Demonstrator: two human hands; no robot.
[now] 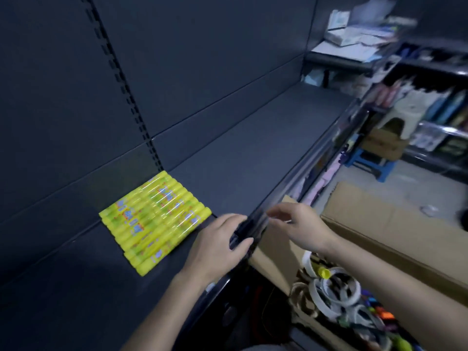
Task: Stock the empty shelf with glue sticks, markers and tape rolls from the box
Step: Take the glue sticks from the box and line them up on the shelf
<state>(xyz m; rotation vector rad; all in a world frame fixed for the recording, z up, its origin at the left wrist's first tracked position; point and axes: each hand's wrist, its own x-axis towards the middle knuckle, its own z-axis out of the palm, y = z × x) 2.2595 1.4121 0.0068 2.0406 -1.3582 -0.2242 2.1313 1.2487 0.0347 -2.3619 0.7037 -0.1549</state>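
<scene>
Several yellow glue sticks [155,222] lie side by side in a row on the dark shelf [253,153], near its back panel. My left hand [217,247] rests on the shelf just right of them, its fingers relaxed against the front rail [298,183], holding nothing. My right hand [298,225] hovers blurred beside the rail, above the open cardboard box [273,252], fingers loose and empty. In the box lie white tape rolls [336,292], coloured markers [377,309] and one yellow glue stick [324,272].
A large flattened carton [395,231] lies right of the box on the floor. Further right stand a blue stool [369,163] carrying a carton and a white stool. Stocked shelves [435,102] line the far right; goods sit on an upper shelf.
</scene>
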